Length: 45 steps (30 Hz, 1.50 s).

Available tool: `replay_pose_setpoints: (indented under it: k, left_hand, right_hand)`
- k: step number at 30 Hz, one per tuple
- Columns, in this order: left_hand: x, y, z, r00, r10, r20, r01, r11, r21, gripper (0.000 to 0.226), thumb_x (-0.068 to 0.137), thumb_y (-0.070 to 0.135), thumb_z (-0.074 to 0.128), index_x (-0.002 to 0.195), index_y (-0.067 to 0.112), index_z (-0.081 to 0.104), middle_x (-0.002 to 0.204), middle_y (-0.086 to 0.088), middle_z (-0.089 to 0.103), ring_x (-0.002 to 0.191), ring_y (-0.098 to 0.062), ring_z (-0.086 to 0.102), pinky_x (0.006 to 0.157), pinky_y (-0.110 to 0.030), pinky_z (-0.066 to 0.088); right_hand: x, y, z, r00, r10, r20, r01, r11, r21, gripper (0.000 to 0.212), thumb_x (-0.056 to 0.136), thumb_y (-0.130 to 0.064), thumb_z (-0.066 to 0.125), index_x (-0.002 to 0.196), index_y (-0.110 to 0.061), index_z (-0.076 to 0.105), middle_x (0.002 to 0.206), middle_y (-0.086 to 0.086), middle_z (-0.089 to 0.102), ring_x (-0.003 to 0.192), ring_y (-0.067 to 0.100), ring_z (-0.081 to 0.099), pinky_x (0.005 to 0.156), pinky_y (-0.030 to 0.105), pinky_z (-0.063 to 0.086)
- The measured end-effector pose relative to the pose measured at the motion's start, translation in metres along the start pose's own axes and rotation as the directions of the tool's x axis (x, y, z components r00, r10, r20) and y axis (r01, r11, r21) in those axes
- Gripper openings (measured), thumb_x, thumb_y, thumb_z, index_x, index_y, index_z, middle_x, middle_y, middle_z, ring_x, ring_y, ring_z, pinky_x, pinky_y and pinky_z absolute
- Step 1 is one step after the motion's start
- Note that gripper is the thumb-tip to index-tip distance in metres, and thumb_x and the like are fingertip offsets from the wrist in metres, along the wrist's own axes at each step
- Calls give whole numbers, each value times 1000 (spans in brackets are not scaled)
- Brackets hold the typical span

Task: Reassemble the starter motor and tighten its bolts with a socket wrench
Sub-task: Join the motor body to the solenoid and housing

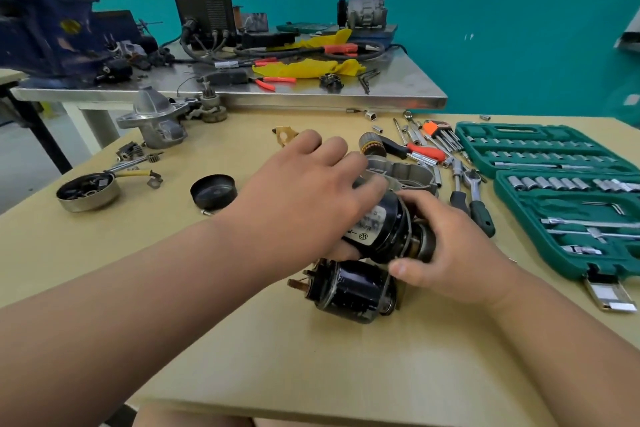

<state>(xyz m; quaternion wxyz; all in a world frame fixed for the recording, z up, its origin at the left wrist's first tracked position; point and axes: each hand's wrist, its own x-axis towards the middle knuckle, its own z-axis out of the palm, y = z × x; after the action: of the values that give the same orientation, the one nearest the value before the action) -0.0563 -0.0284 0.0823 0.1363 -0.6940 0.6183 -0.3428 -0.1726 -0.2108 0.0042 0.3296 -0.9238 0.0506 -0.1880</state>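
Starter motor point(377, 229) mid table point(311, 357), barrel gripped by L hand point(311, 198), end by R hand point(450, 253). Judged heavy, rigid, slick; best held at barrel

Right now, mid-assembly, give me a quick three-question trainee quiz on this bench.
1. True or false: the left grip and right grip both hold the black motor body.
2. The green socket case lies on the person's: A left, B right, C lap.
3. How many grips hold the ratchet wrench?
Key: 1 true; 2 B; 3 zero.
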Motion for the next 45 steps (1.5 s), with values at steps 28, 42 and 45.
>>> replay_pose_setpoints:
  k: [28, 42, 45]
  left_hand:
    - [-14, 24, 7, 634, -675, -378, -239, 294, -925, 81, 58, 45, 87, 129, 48, 46, 124, 23, 57, 115, -8, 59, 94, -22, 49]
    - [-19, 38, 7, 668, -617, 415, 63, -509, -859, 54, 73, 64, 62, 111, 27, 69, 109, -1, 73, 105, -18, 68, 89, -37, 56]
    - [-12, 35, 7, 686, -356, 634, 7, -869, -495, 84, 55, 63, 71, 117, 7, 65, 100, -19, 72, 85, -32, 71, 78, -44, 56]
  right_hand:
    - [-1, -2, 2, 984, 175, 39, -171, 982, -82, 65, 56, -74, 56, 114, -55, 32, 98, -31, 54, 88, -15, 52, 66, 11, 40]
    - [-4, -11, 0, 988, 157, 14, -155, 983, -97, 78, 53, -77, 53, 124, -50, 32, 97, -35, 48, 88, -16, 48, 66, 8, 36]
    - [-5, -13, -1, 989, 147, 19, -145, 984, -101, 77, 52, -78, 52, 121, -52, 31, 96, -33, 49, 87, -14, 49, 65, 8, 38]
